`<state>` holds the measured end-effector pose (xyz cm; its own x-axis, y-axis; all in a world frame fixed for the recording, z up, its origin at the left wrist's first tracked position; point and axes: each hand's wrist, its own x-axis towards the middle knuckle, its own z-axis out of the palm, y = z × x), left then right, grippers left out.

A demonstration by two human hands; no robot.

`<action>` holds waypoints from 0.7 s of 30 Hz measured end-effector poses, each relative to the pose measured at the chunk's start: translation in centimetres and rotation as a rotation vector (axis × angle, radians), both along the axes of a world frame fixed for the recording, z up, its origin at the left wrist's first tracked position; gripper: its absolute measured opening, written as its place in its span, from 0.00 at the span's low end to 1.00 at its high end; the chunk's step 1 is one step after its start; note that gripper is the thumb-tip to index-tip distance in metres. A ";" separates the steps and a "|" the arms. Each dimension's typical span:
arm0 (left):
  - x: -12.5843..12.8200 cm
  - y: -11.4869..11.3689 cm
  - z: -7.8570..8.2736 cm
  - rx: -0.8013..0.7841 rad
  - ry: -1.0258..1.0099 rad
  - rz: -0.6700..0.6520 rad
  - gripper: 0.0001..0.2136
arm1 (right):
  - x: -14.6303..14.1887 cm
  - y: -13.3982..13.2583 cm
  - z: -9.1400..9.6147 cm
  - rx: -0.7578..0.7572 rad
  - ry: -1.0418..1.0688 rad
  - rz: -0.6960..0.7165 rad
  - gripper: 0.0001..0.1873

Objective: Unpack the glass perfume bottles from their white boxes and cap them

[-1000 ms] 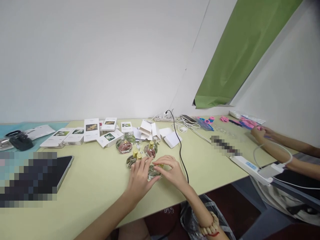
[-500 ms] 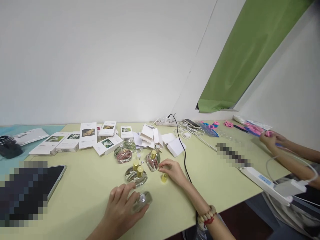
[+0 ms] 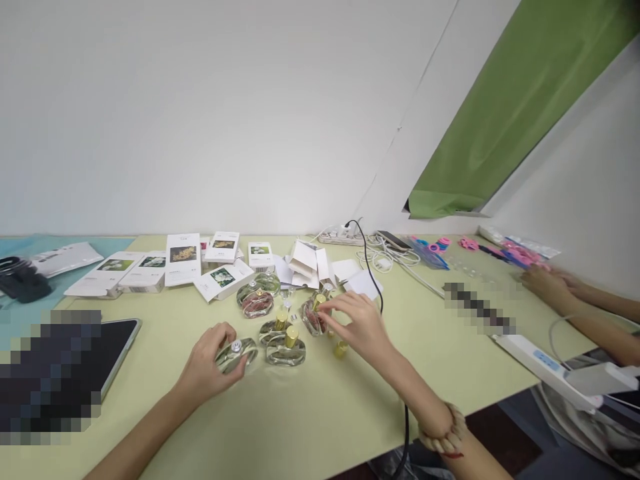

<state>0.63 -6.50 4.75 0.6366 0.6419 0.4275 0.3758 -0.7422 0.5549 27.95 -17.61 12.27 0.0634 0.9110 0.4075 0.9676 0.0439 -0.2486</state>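
Observation:
My left hand (image 3: 213, 360) is wrapped round an oval clear glass perfume bottle (image 3: 240, 363), whose silver neck shows without a cap. Thumb and forefinger of my right hand (image 3: 357, 323) pinch at the gold cap (image 3: 319, 302) on a perfume bottle with reddish contents (image 3: 311, 320); the fingertips partly hide it. Between my hands stand two greenish perfume bottles with gold caps, the nearer bottle (image 3: 285, 353) in front of the other bottle (image 3: 267, 330). A loose gold cap (image 3: 341, 349) lies below my right hand. Behind are an uncapped reddish bottle (image 3: 257, 305) and a green bottle (image 3: 267, 283).
White printed boxes (image 3: 183, 267) line the wall side, beside opened white cartons (image 3: 305, 260). A black cable (image 3: 370, 267) runs behind my right arm. A tablet (image 3: 117, 350) lies at left. At right are a power strip (image 3: 545, 370) and another person's hands (image 3: 547, 283).
My left hand has moved left and away from me with its perfume bottle. My right hand has risen from beside the reddish bottle to its gold cap. The view has shifted slightly.

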 end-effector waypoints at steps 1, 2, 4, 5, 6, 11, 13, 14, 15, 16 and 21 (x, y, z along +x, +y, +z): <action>0.1 0.1 -0.1 -0.079 0.015 0.030 0.08 | -0.9 0.9 0.1 -0.039 -0.120 0.049 0.10; 0.1 0.2 -0.1 -0.146 0.015 0.047 0.08 | -1.7 1.9 -0.1 -0.078 -0.232 0.088 0.10; 0.2 0.3 0.2 -0.235 -0.018 0.049 0.08 | -2.9 4.0 -0.8 -0.170 -0.418 0.143 0.09; 0.3 0.3 0.3 -0.257 -0.036 0.043 0.08 | -3.3 4.9 -1.3 -0.213 -0.490 0.162 0.08; 0.3 0.3 0.5 -0.270 -0.053 0.041 0.08 | -3.6 5.8 -1.7 -0.252 -0.546 0.176 0.07; 0.1 0.3 0.9 -0.291 -0.076 0.037 0.09 | -4.3 7.8 -2.5 -0.265 -0.669 0.200 0.05; 0.1 0.4 0.9 -0.279 -0.067 0.037 0.09 | -4.4 7.8 -2.5 -0.249 -0.693 0.189 0.06; 0.1 0.4 1.0 -0.269 -0.065 0.034 0.09 | -4.5 7.7 -2.5 -0.249 -0.704 0.180 0.06; 0.0 0.4 1.1 -0.255 -0.065 0.029 0.09 | -4.6 7.6 -2.6 -0.250 -0.715 0.169 0.05; 0.0 0.5 1.2 -0.239 -0.067 0.025 0.09 | -4.6 7.5 -2.8 -0.251 -0.725 0.159 0.06; -0.2 0.6 1.6 -0.180 -0.072 0.015 0.09 | -4.3 7.9 -4.0 -0.214 -0.746 0.133 0.07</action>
<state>0.45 -5.94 6.33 0.5982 0.7216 0.3485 0.3410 -0.6228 0.7042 23.69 -9.70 8.29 -0.2728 0.9553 0.1140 0.8722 0.1956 0.4484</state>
